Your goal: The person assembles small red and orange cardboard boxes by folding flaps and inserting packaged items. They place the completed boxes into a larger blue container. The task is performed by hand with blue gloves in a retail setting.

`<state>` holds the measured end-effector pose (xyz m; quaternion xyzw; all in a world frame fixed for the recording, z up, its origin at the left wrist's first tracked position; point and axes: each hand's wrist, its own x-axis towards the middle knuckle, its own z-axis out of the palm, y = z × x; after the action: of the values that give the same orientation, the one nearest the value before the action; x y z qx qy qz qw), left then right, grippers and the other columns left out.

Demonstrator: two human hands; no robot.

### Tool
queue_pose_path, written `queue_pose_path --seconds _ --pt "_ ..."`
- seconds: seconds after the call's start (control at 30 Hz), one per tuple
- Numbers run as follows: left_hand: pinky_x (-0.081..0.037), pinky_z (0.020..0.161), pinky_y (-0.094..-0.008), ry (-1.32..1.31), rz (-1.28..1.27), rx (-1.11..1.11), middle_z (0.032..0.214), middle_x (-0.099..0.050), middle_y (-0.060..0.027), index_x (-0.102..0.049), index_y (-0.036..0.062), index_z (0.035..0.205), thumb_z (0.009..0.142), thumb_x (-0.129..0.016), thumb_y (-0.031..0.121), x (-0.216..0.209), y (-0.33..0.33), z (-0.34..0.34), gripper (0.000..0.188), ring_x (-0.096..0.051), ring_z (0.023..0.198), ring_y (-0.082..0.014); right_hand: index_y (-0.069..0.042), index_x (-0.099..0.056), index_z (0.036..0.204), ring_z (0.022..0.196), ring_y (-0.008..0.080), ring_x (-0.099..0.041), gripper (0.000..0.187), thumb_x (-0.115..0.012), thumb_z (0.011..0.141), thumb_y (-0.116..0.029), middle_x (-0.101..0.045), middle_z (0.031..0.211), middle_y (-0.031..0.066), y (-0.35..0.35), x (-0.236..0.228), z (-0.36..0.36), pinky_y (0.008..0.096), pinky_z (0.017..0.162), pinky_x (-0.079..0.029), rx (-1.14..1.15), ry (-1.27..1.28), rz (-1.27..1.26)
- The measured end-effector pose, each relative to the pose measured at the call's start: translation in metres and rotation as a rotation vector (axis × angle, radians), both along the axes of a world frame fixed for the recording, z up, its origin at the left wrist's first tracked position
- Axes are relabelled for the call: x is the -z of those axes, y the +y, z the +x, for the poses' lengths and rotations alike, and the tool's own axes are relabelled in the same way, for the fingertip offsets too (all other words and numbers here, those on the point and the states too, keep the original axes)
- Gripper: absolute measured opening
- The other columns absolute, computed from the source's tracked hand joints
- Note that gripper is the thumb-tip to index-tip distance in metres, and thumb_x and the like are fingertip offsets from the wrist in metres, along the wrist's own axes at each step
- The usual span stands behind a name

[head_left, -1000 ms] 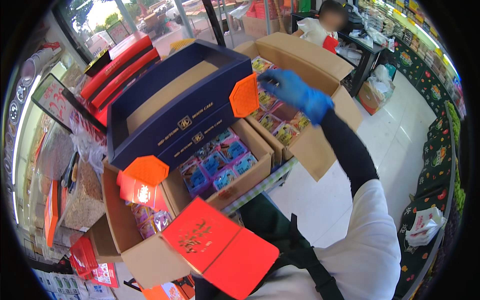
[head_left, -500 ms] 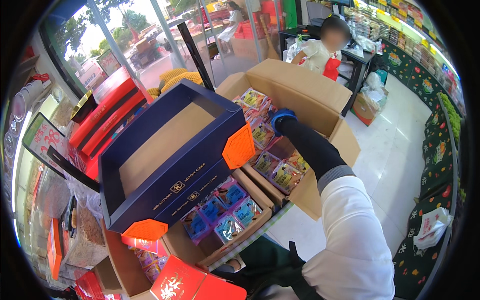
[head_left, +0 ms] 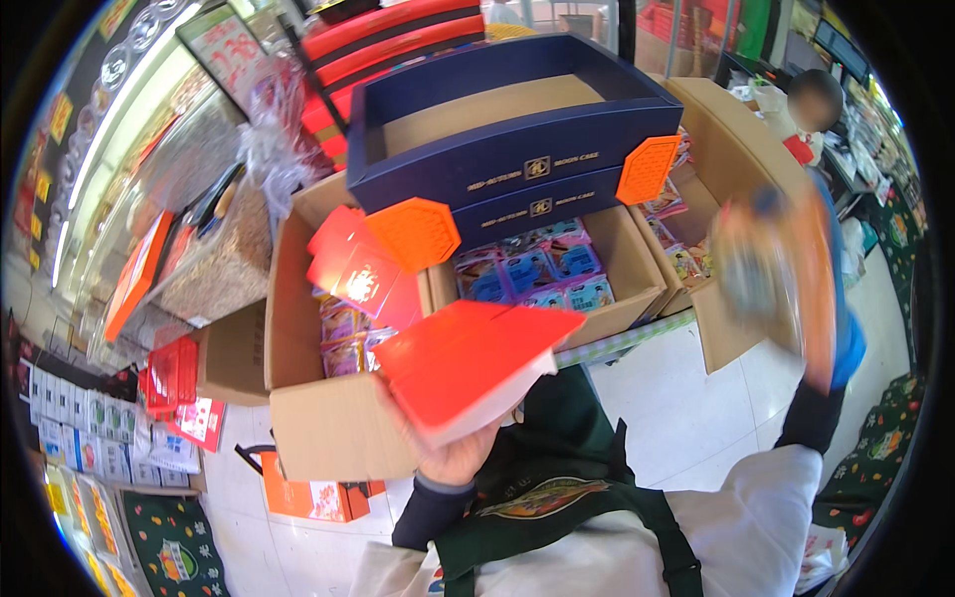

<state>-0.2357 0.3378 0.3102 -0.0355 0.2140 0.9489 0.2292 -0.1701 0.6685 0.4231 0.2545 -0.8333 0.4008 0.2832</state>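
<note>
As both hands [head_left: 456, 454] grip a red box [head_left: 477, 353] and blurred packaging [head_left: 764, 274], one carton [head_left: 631, 263] holds blue packets [head_left: 525, 270]

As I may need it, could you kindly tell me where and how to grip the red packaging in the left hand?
Probably pinch the red packaging by its far-right corner, coming from the right: that corner juts out free, while the left hand holds the near-left part.

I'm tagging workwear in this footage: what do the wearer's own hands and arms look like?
The right hand wears a blue glove, followed by a black cuff and a white sleeve. The left hand is ungloved, with a dark sleeve edged in grey at the wrist.
</note>
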Motion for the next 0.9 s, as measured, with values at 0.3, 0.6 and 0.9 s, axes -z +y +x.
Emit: queue_pose_path --seconds 0.3,0.6,0.9 --pt "-0.043 0.093 -0.0460 -0.017 0.201 0.029 0.126 -0.051 -0.0080 -0.042 0.0143 0.130 0.083 -0.043 0.068 -0.006 -0.004 0.032 0.071 -0.048 0.116 -0.0251 -0.006 -0.040 0.137 0.113 0.0355 -0.049 0.072 -0.068 0.071 -0.020 -0.043 0.132 0.0145 -0.128 -0.022 0.000 0.0414 0.095 -0.043 -0.481 -0.113 0.537" --pt "-0.047 0.088 -0.0443 -0.061 0.339 0.125 0.118 -0.057 -0.0091 -0.044 0.0115 0.128 0.083 -0.042 0.069 0.007 0.005 0.052 0.073 -0.057 0.107 -0.0273 -0.007 -0.034 0.138 0.107 0.0400 -0.054 0.075 -0.068 0.071 -0.015 -0.049 0.125 0.0201 -0.126 -0.014 0.012 0.0417 0.090 -0.045 -0.401 -0.300 0.655" --pt "-0.042 0.094 -0.0527 -0.123 0.382 0.193 0.128 -0.050 -0.0135 -0.040 0.0098 0.132 0.084 -0.043 0.067 0.010 0.009 0.050 0.075 -0.052 0.112 -0.0335 -0.019 -0.032 0.141 0.099 0.0356 -0.058 0.082 -0.068 0.068 -0.009 -0.057 0.115 0.0169 -0.128 -0.032 0.015 0.0418 0.082 -0.047 -0.501 -0.478 0.720"
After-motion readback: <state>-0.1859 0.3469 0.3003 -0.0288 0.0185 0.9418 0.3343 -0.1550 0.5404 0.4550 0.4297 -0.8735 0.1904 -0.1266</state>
